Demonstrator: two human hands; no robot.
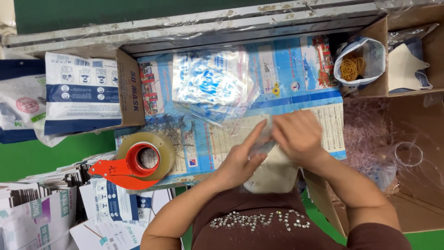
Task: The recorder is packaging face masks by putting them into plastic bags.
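At the worktop's point(296, 99) near edge, the left hand point(240, 159) and right hand point(298, 134) both pinch a clear bag point(261, 143) holding a white mask point(273, 173) (edges blurred); keeping the mouth taut probably helps seat it flat.

2 hands point(240, 162) point(298, 136) over 1 white mask point(273, 173) in a clear sleeve. 1 tape dispenser point(121, 172) carrying 1 tape roll point(152, 150). 1 loose pile of clear printed bags point(210, 88). 1 pouch of rubber bands point(354, 65). 2 cardboard boxes point(132, 90) point(377, 39). Flat cartons stacked at left, too many to count.
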